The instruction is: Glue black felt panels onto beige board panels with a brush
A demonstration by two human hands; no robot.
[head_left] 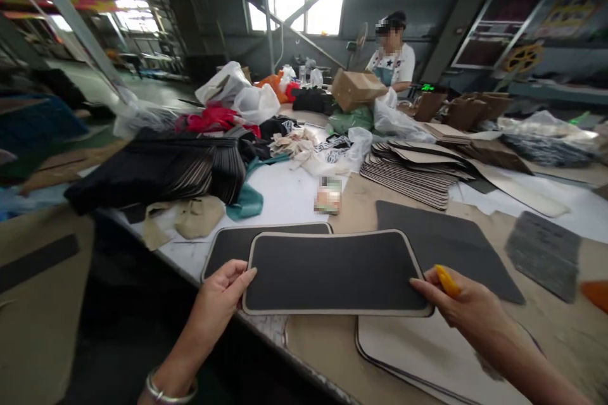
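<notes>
A black rectangular mat with rounded corners and a beige bound edge point(332, 272) is held up level in front of me. My left hand point(225, 288) pinches its left edge between thumb and fingers. At the opposite end, my right hand point(458, 294) grips the right edge, with a small yellow tool point(447, 281) also tucked in it; its kind I cannot make out. Partly hidden behind the held mat lies a second black mat with the same edging point(221, 247). Below, a stack of pale-faced sheets point(408, 354) rests near the table's front edge.
Dark flat sheets point(451, 247) lie on the brown table covering point(356, 202) at right. Stacked mats point(408, 177) and a black bundle of mats point(190, 168) stand farther back, among cloth scraps point(294, 142) and plastic bags point(256, 101). Across the table is a person point(392, 60) by a cardboard box point(357, 90).
</notes>
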